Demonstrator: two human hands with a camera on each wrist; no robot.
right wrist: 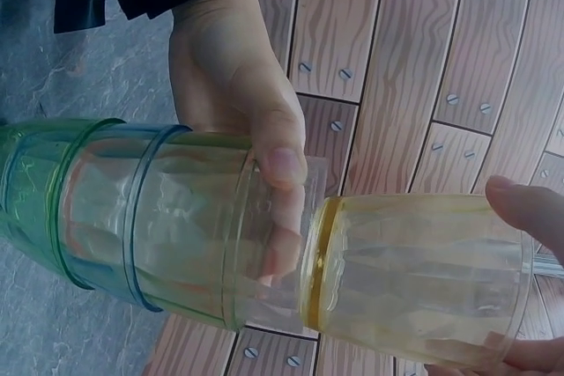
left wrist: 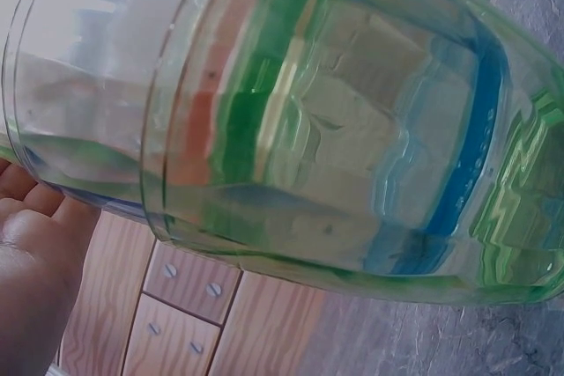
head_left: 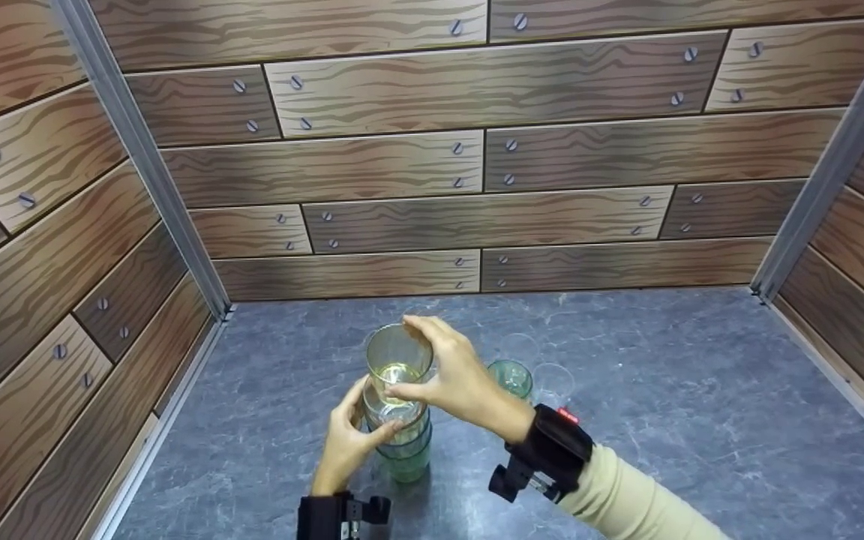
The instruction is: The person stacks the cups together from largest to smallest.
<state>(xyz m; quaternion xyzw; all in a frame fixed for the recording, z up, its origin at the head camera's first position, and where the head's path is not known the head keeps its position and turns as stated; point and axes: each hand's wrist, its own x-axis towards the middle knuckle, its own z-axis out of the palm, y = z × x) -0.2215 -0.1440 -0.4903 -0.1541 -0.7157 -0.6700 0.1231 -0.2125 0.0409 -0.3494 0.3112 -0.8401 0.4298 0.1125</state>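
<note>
A stack of nested faceted tumblers point(head_left: 408, 463) stands upright on the grey table, with green and blue bands low down and a clear tumbler at its top. My left hand point(head_left: 348, 436) grips the stack near its upper rim, thumb on one side and fingers on the other. Right above it, my right hand point(head_left: 466, 379) holds a yellowish tumbler point(right wrist: 414, 275) by its upper rim between thumb and fingers. In the right wrist view, this tumbler's base is right at the mouth of the stack. The left wrist view shows the stack's banded side point(left wrist: 344, 147) close up.
To the right of the stack, a green tumbler point(head_left: 511, 376) stands on the marbled table point(head_left: 672, 420). Beside and behind it are a clear tumbler point(head_left: 554, 382) and another faint clear rim point(head_left: 520, 337). Wood-patterned walls point(head_left: 394, 172) enclose the back and both sides.
</note>
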